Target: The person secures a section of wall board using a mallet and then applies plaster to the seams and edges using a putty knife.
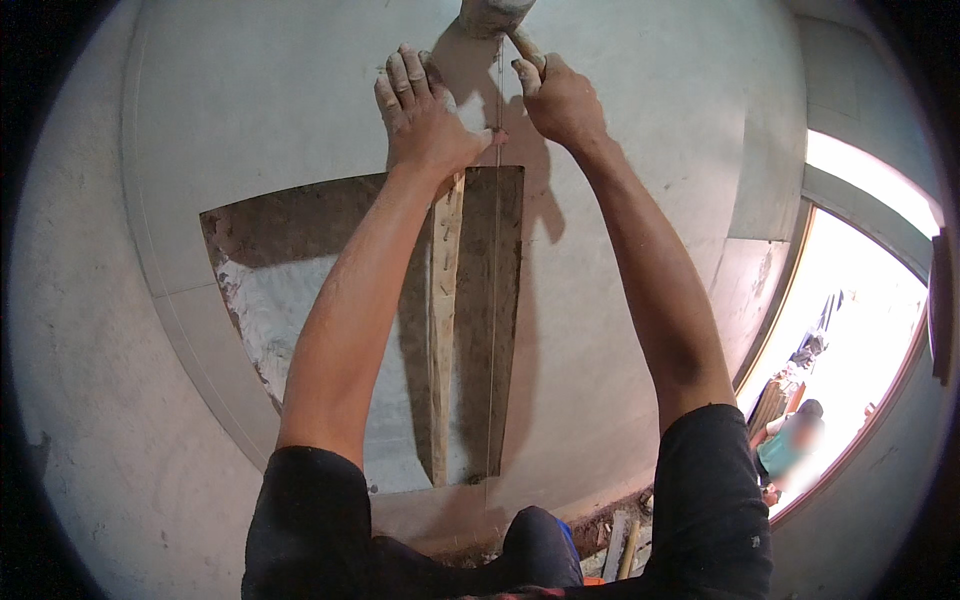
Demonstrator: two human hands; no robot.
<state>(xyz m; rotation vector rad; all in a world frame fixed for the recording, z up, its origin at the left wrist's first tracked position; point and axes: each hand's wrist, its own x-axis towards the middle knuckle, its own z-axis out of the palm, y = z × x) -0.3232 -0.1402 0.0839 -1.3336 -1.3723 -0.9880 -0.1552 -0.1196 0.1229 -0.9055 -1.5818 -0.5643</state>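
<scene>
My right hand (pixel 567 102) is closed round the wooden handle (pixel 527 45) of a mallet. Its thick grey head (pixel 493 15) is at the top edge, close to the wall and partly out of view. My left hand (pixel 428 130) lies flat on a pale grey wall panel (pixel 300 110), fingers spread and dusty, just above an opening. Beside its thumb a thin string (pixel 499 85) hangs straight down the panel and past the opening. Inside the opening stands an upright wooden batten (pixel 445 270) with nails in it.
The opening shows a rough plastered surface (pixel 300 290) behind the panels. At the right is a bright doorway (pixel 850 320), with a person in a green top (pixel 785 450) beyond it. Below my right arm, wood scraps (pixel 628 550) and rubble lie along the wall's foot.
</scene>
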